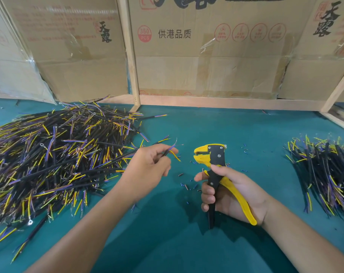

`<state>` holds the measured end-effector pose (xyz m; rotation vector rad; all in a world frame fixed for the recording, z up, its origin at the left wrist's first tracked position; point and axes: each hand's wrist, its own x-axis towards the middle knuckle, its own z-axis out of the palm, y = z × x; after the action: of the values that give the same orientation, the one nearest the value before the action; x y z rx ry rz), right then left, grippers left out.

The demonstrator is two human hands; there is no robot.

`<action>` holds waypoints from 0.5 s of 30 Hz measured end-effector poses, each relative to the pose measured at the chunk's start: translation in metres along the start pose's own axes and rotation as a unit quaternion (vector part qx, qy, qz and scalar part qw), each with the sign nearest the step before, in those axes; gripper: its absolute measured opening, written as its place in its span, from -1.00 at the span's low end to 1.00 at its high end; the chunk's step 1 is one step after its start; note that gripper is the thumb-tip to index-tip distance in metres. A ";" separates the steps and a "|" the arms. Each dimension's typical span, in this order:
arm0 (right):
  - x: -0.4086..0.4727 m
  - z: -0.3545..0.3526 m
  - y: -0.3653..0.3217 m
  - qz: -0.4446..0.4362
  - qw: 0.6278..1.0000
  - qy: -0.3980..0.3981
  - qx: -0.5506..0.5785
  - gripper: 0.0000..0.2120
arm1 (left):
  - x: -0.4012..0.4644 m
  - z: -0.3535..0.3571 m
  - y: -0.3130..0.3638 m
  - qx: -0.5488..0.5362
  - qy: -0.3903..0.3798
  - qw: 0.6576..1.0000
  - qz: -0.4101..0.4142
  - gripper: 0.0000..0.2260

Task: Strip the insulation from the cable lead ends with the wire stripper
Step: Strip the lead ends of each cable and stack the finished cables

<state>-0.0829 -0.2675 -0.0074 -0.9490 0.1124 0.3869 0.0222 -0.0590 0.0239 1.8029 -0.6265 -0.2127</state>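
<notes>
Single view only, head-mounted, wide-angle, so no second view shares any ground. It looks forward and down onto the green work mat [186, 243] from close above the forearms. Straight edges bow toward the frame borders. The left hand [147, 168] and right hand [234, 194] sit near centre frame. Beyond the fingertips, the cardboard box wall [206, 71] closes the view across the top.

Left cable pile [55, 160] cut by left edge; right cable pile [328, 174] by right edge; carton [206, 46] print cropped at top
</notes>
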 end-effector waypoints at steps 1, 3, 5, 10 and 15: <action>0.000 0.000 0.000 0.000 1.000 0.001 0.001 -0.58 | -0.001 0.001 0.001 0.011 0.005 1.000 0.004 -0.72; 0.000 0.002 -0.001 0.003 1.000 0.007 0.004 -0.59 | -0.002 0.002 0.004 0.028 0.017 0.999 0.015 -0.80; 0.000 0.003 -0.002 0.007 1.000 0.010 0.004 -0.59 | -0.003 0.002 0.007 0.040 0.036 0.998 0.022 -0.79; 0.000 0.002 -0.003 0.009 1.000 -0.002 0.003 -0.60 | -0.009 0.006 0.016 0.056 0.071 0.996 0.015 -0.75; 0.000 0.000 -0.002 0.002 1.000 -0.015 0.002 -0.63 | -0.009 0.008 0.026 0.085 0.089 0.992 0.007 -0.67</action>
<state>-0.0826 -0.2683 -0.0058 -0.9393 0.0884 0.4036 0.0032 -0.0661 0.0445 1.9541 -0.5434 0.0117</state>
